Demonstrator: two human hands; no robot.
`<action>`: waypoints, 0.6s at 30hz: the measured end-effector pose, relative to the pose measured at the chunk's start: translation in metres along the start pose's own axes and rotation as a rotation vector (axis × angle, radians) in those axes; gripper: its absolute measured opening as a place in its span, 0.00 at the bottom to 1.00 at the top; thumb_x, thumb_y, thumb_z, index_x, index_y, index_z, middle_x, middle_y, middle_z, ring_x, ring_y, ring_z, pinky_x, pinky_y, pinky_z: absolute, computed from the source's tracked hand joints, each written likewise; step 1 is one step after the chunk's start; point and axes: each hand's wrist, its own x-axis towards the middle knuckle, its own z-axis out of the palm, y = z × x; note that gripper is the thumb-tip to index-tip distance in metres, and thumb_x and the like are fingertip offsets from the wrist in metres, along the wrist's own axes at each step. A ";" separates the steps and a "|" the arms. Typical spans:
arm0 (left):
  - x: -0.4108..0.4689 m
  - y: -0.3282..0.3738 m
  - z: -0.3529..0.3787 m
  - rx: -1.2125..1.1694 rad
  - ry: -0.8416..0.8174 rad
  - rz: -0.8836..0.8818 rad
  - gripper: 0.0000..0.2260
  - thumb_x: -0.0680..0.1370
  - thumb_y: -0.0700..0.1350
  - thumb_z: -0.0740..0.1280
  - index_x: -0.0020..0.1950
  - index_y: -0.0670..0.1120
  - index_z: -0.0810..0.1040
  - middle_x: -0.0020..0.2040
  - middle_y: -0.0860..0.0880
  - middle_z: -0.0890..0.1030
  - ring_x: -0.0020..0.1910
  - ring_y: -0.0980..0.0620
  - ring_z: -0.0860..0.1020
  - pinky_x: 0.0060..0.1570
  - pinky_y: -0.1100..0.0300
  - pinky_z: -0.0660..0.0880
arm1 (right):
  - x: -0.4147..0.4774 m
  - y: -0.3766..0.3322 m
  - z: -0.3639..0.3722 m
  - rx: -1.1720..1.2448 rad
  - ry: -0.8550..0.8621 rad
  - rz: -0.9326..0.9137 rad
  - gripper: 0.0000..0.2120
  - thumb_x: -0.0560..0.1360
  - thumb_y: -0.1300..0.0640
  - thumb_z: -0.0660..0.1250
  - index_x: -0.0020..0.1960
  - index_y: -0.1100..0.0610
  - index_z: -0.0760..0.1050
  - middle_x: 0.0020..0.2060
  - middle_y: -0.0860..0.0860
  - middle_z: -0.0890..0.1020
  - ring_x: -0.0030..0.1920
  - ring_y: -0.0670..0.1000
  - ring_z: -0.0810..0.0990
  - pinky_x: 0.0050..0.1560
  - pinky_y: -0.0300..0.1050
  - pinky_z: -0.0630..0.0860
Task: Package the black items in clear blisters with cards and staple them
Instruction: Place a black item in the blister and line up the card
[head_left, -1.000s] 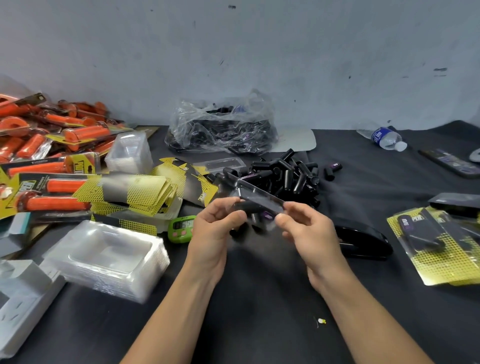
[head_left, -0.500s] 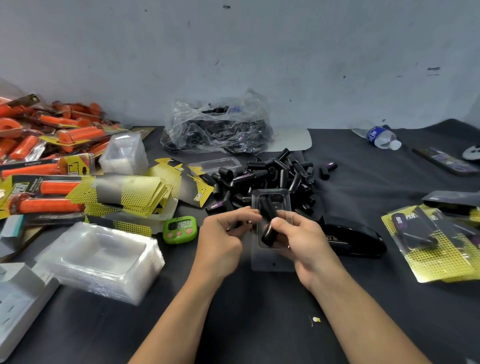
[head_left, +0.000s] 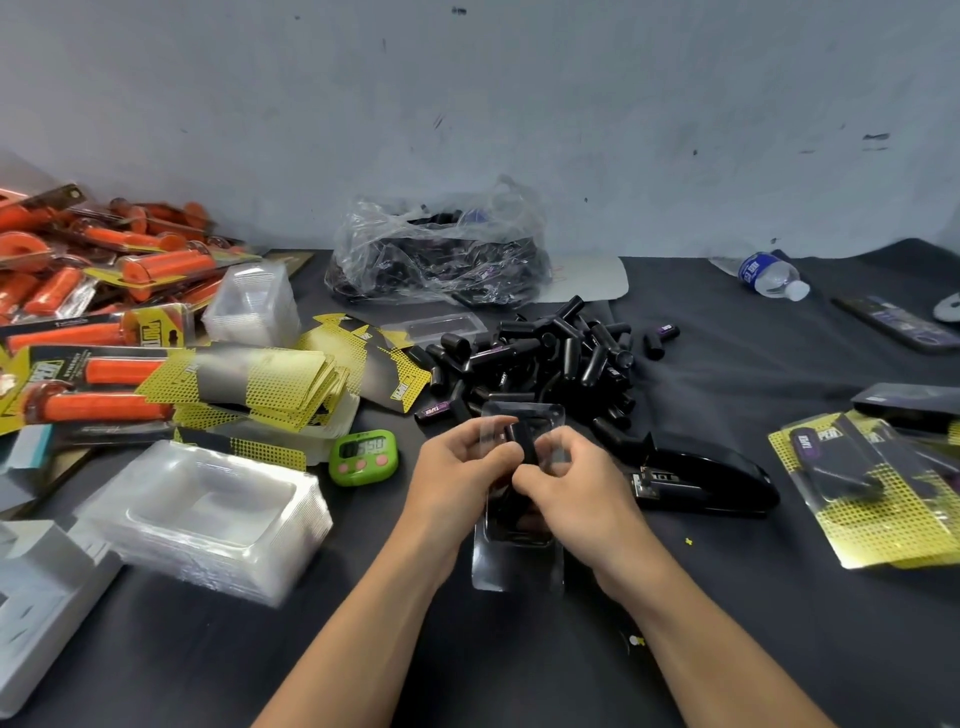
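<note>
While both hands meet above the table (head_left: 519, 675), a clear blister (head_left: 519, 569) sits between them with a black item (head_left: 527, 441) partly in its cavity.
The left hand (head_left: 462, 467) pinches the blister's upper edge; the right hand (head_left: 576, 488) curls its fingers round the black item. Just behind lies the loose pile of black items (head_left: 545, 364), and behind that a plastic bag (head_left: 441, 254) holding more. A stack of empty blisters (head_left: 208, 514) sits to the left, a black stapler (head_left: 701, 478) just to the right.
</note>
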 end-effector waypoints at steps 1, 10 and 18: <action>-0.001 0.000 0.000 -0.008 0.018 0.001 0.11 0.77 0.34 0.72 0.54 0.48 0.87 0.41 0.47 0.86 0.41 0.51 0.84 0.42 0.60 0.82 | 0.000 -0.001 0.000 -0.005 -0.020 -0.001 0.14 0.60 0.45 0.68 0.46 0.42 0.76 0.37 0.52 0.86 0.36 0.48 0.84 0.42 0.52 0.83; -0.001 0.006 -0.003 -0.193 -0.097 -0.166 0.09 0.79 0.32 0.68 0.55 0.41 0.83 0.50 0.38 0.86 0.46 0.44 0.85 0.48 0.52 0.82 | -0.007 -0.003 0.001 0.062 -0.041 -0.006 0.14 0.62 0.55 0.71 0.47 0.47 0.81 0.38 0.53 0.88 0.42 0.59 0.87 0.51 0.66 0.83; 0.000 0.005 0.006 -0.256 -0.019 -0.178 0.11 0.82 0.33 0.63 0.57 0.41 0.84 0.53 0.36 0.85 0.50 0.40 0.83 0.55 0.46 0.80 | -0.012 -0.004 0.008 -0.191 0.097 -0.125 0.22 0.63 0.47 0.69 0.56 0.35 0.72 0.38 0.34 0.85 0.38 0.37 0.83 0.36 0.32 0.75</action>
